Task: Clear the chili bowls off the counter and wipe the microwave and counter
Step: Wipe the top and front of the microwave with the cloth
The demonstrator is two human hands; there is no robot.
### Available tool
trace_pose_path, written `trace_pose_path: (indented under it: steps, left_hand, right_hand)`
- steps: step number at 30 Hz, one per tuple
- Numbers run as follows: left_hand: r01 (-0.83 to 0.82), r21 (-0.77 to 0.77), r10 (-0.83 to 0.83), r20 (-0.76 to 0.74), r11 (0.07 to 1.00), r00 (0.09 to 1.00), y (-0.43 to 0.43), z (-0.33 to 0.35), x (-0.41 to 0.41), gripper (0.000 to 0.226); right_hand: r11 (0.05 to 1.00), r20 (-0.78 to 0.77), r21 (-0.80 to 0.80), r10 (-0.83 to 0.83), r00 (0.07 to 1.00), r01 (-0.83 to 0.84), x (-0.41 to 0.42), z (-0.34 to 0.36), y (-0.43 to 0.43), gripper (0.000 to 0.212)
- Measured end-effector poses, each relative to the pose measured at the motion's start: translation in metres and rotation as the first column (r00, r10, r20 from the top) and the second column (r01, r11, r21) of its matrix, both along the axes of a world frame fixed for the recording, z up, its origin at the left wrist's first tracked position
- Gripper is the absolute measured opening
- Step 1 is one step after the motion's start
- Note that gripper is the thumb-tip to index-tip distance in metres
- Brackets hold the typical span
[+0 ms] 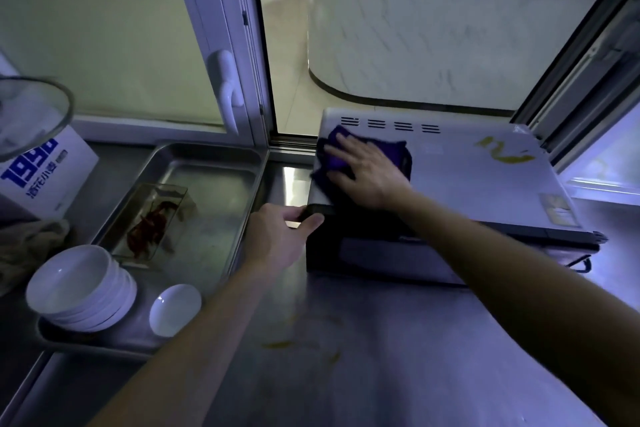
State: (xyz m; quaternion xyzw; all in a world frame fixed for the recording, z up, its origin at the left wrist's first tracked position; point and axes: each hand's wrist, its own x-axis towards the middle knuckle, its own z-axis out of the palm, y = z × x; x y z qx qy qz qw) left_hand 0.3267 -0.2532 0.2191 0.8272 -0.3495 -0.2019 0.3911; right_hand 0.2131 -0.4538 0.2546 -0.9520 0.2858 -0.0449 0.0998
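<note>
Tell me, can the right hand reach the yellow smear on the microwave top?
Probably yes: the microwave top lies bare between the cloth under the right hand and the yellow smear.

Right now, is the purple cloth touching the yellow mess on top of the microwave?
Apart. The head view shows a bare stretch of microwave between the purple cloth and the yellow mess.

Single head view — forward and down, close over the counter [381, 357]
</note>
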Motion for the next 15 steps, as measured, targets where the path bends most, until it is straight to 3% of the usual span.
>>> trace_pose_path:
  steps: [3, 5, 9, 12, 15]
  left_hand:
    - [-0.026, -0.026, 0.026, -0.014, 0.999, 1.0, -0.001, -0.003, 0.001, 0.033]
    - [-0.031, -0.032, 0.03, -0.019, 0.999, 0.999, 0.0, -0.003, 0.001, 0.032]
    - [-0.01, -0.068, 0.006, -0.057, 0.998, 0.998, 0.004, -0.004, -0.002, 0.037]
    - [-0.012, -0.1, 0.01, -0.022, 0.995, 1.0, 0.004, -0.011, -0.005, 0.064]
    - [-0.039, -0.094, 0.041, 0.026, 0.995, 0.999, 0.003, -0.013, -0.005, 0.074]
  right_hand:
    - [0.983, -0.007, 0.046, -0.178, 0.984, 0.178, 0.067, 0.008, -0.057, 0.072]
    - [0.977, -0.006, 0.048, -0.206, 0.979, 0.206, 0.089, 0.01, -0.058, 0.075]
    - [0.995, 0.035, 0.033, 0.096, 0.995, -0.097, 0.028, 0.003, 0.023, 0.07]
    - [0.964, 0.076, 0.077, 0.25, 0.965, -0.256, -0.02, -0.002, 0.038, 0.064]
    - [0.998, 0.013, 0.06, 0.036, 0.999, -0.037, 0.006, 0.008, -0.033, 0.064]
